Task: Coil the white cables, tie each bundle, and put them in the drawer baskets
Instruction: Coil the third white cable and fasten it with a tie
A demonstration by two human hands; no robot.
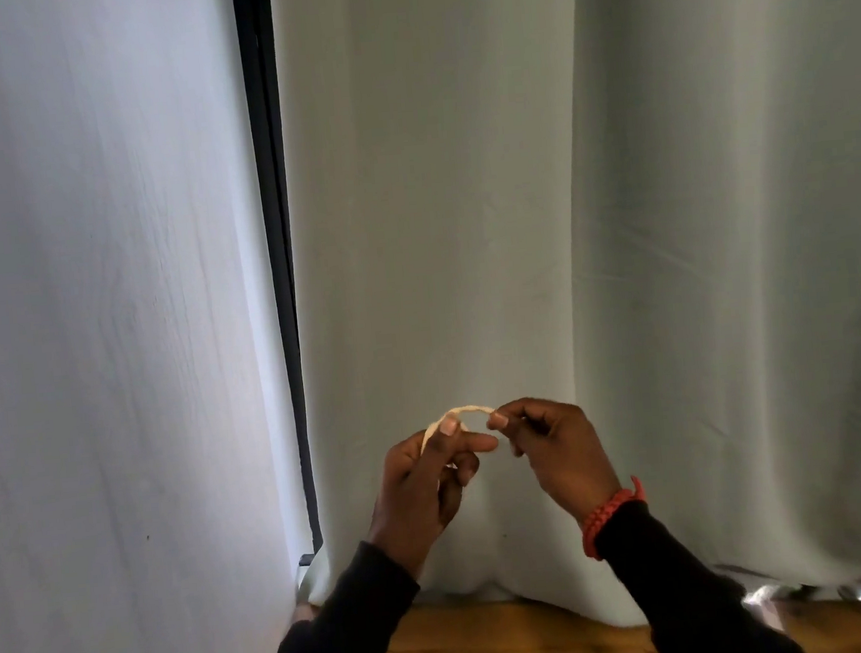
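Spanning the gap between both hands, a short pale band (463,414) arches in mid-air before a light curtain (436,223). The left hand (422,481) pinches one end with thumb and forefinger; its grip is closed on the band. The right hand (551,445) pinches the other end likewise, fingers curled. A red braided bracelet (611,515) sits on the right wrist. Both dark sleeves (348,621) rise above a wooden bench (515,639). No white cable is visible.
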